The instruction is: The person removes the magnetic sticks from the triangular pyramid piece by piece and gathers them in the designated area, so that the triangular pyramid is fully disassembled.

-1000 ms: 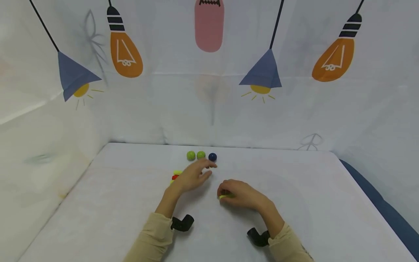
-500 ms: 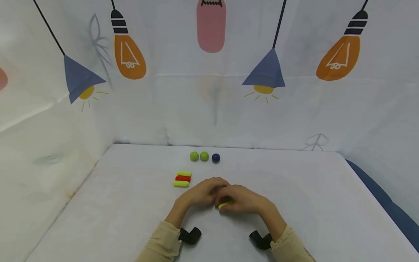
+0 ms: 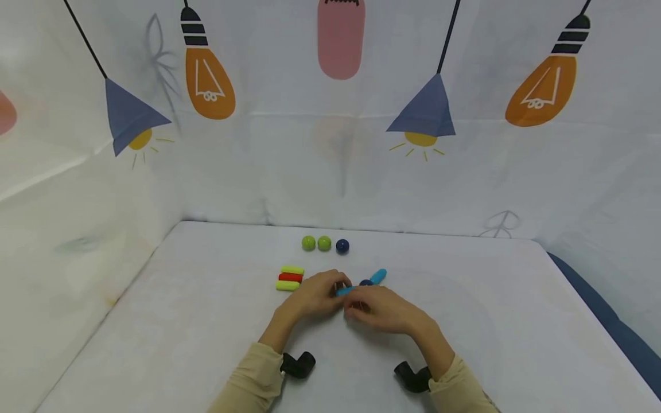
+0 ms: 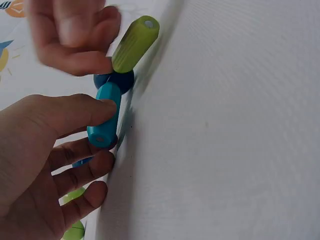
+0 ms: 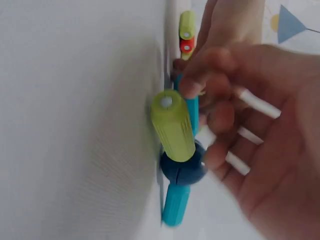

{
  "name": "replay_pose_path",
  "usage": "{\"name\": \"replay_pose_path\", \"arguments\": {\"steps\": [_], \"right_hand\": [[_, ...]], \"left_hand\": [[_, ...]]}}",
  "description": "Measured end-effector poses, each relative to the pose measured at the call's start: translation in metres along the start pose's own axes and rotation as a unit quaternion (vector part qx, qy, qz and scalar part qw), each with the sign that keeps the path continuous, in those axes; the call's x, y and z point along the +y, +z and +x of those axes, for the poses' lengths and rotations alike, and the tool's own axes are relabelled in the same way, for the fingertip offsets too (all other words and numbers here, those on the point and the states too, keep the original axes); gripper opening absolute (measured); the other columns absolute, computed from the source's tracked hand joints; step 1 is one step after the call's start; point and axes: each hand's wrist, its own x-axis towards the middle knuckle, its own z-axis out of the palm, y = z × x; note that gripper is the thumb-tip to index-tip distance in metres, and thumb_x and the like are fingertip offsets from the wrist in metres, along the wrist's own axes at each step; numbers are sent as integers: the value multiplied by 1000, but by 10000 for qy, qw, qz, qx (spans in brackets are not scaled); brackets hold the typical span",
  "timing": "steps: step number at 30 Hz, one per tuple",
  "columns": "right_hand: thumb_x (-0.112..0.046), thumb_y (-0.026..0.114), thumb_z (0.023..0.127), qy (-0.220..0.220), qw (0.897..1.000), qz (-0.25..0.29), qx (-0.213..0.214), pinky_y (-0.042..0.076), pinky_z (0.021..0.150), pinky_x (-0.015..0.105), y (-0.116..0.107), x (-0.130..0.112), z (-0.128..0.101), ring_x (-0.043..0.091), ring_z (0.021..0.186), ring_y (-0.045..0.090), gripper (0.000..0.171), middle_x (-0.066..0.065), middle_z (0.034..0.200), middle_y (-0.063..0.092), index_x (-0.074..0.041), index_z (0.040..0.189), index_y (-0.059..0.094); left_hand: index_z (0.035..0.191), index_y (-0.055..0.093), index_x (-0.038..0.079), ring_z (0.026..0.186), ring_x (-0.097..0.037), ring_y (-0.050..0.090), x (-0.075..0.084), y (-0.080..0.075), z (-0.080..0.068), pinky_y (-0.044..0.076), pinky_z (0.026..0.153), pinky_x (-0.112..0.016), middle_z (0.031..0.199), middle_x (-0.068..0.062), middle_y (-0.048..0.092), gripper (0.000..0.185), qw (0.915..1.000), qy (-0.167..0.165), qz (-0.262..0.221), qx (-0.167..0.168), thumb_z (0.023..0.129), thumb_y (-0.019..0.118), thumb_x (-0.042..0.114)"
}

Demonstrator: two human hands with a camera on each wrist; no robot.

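My left hand (image 3: pixel 319 293) pinches a light-blue rod (image 4: pixel 106 112) between thumb and fingers, low over the white table. That rod's far end meets a navy ball (image 5: pixel 184 169). A lime-green rod (image 4: pixel 136 45) with a pale dot at its end sticks out from the same ball towards me. Another light-blue rod (image 3: pixel 378 276) extends from the ball to the far right. My right hand (image 3: pixel 384 310) is around the green rod's side, fingers loosely bent and apart, one fingertip right at the joint of green rod and ball in the left wrist view.
Two lime-green balls (image 3: pixel 317 244) and a navy ball (image 3: pixel 342 246) stand in a row near the table's back edge. Left of my left hand lie two yellow-green rods (image 3: pixel 287 285) with a red rod (image 3: pixel 290 277) between them. A printed white curtain (image 3: pixel 289 172) hangs behind.
My left hand came back from near the row of balls to meet the right hand and now grips the blue rod. The right hand's fingers have loosened from the green rod; the blue rods came into view.
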Motion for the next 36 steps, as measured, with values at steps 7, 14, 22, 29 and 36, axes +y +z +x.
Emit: {"name": "replay_pose_path", "arguments": {"steps": [7, 14, 22, 29, 36], "right_hand": [[-21, 56, 95, 683, 9974, 119, -190, 44, 66, 21, -7, 11, -6, 2, 71, 51, 12, -11, 83, 61, -16, 95, 67], [-19, 61, 91, 870, 9960, -128, -121, 41, 66, 23, -14, 19, -10, 7, 74, 48, 8, -6, 85, 53, -17, 91, 68], [-16, 62, 90, 1097, 9938, -141, 82, 46, 82, 35, -22, 32, -15, 14, 92, 53, 8, 0, 100, 54, -16, 88, 70], [-22, 64, 89, 1284, 9912, 128, 297, 46, 80, 33, -22, 42, -17, 13, 88, 53, 13, -2, 97, 57, -14, 97, 60], [-36, 63, 89, 1117, 9927, 188, 414, 46, 87, 37, -10, 41, -10, 14, 97, 53, 40, 1, 108, 60, -9, 119, 57]], "left_hand": [[106, 63, 19, 74, -6, 51, -3, -4, 1, 44, 67, -20, 86, 7, 60, 18, 9997, -108, -173, -97, 88, 65, 20], [105, 65, 17, 77, -9, 54, -11, -16, -5, 45, 70, -20, 88, 6, 62, 18, 9989, 60, -309, -351, 88, 66, 21], [105, 66, 16, 79, -9, 53, -12, -23, -7, 45, 71, -19, 87, 7, 60, 20, 9958, 383, -409, -728, 88, 67, 24], [106, 63, 17, 77, -7, 51, -6, -14, -2, 44, 70, -19, 86, 8, 57, 20, 9966, 358, -221, -709, 88, 66, 26], [104, 62, 23, 72, -6, 49, -4, -6, 0, 42, 65, -19, 82, 9, 55, 15, 9973, 367, -212, -596, 91, 63, 30]]}}
